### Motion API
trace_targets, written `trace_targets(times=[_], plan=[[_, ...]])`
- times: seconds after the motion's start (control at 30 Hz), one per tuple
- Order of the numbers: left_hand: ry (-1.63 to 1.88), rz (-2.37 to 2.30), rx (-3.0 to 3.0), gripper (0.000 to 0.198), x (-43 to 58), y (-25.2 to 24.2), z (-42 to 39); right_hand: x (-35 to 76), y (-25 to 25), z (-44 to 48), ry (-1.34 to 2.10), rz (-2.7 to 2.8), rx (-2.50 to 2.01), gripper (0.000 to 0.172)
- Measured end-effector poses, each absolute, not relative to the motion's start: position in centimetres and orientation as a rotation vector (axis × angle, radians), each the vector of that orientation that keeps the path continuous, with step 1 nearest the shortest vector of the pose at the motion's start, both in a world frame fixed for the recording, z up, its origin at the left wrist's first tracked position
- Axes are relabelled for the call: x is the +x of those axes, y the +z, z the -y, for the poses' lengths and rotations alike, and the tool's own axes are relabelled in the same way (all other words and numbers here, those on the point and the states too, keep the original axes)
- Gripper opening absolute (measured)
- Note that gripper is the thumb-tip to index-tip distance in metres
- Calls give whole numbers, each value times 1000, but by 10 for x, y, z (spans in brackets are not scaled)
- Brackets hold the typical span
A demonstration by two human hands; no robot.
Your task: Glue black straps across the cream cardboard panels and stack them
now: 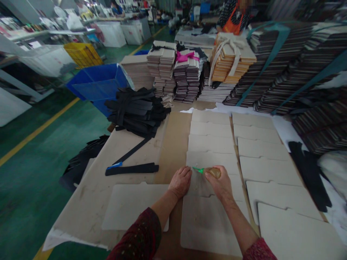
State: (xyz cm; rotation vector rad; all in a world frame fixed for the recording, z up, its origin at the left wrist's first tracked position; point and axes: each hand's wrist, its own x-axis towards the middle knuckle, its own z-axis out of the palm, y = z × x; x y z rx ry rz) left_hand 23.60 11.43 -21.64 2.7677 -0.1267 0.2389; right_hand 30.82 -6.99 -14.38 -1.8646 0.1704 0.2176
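A big brown table (135, 144) fills the near view, with tall piles of boards (271, 65) at its far side. Two rows of grey boards (211, 144) lie on it, each lapping over the next. A heap of black strips (138, 110) sits far left. The left hand (180, 181) lies flat and open on a near grey board (200, 189). The right hand (221, 184) is closed around a small tool (215, 172), its green tip on that same board. I think short, gentle strokes work best while the flat hand stops the board sliding. The right row's edge is close; the left has more room.
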Motion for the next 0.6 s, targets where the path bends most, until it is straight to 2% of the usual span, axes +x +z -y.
trace_targets(times=[0.07,0.27,0.43,0.6], plan=[[245,127,2775,29,236,-215,-114,309,-147,75,218,-308,-1707,55],[286,122,2773,29,238,-216,-114,329,-136,139,115,-464,-1494,57],[324,143,2775,28,239,-222,-116,332,-139,186,-37,-512,-1558,66],[348,167,2790,28,241,-225,-117,326,-148,190,-62,-465,-1775,60]])
